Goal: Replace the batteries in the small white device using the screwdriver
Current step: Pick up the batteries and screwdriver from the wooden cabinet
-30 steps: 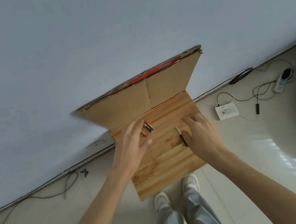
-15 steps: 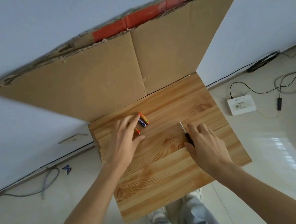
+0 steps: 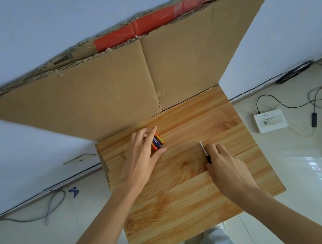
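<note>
Two or three small batteries (image 3: 158, 141), orange and purple, lie together on the wooden board (image 3: 189, 197) near its far edge. My left hand (image 3: 140, 158) is curled over them, fingers on their far side and thumb on the near side. A thin screwdriver (image 3: 204, 151) with a metal shaft and black handle lies on the board to the right. My right hand (image 3: 226, 168) covers its handle, fingers closed around it, with the shaft pointing away from me. No small white device shows on the board.
A large sheet of torn cardboard (image 3: 109, 92) with red tape stands against the wall behind the board. On the floor to the right lie a white router box (image 3: 272, 123) and black cables (image 3: 300, 99). Grey cables (image 3: 49, 207) lie on the left. My legs are below the board.
The view has come much closer to the board. My left fingers have closed around the batteries, and my right hand has settled onto the screwdriver handle.
</note>
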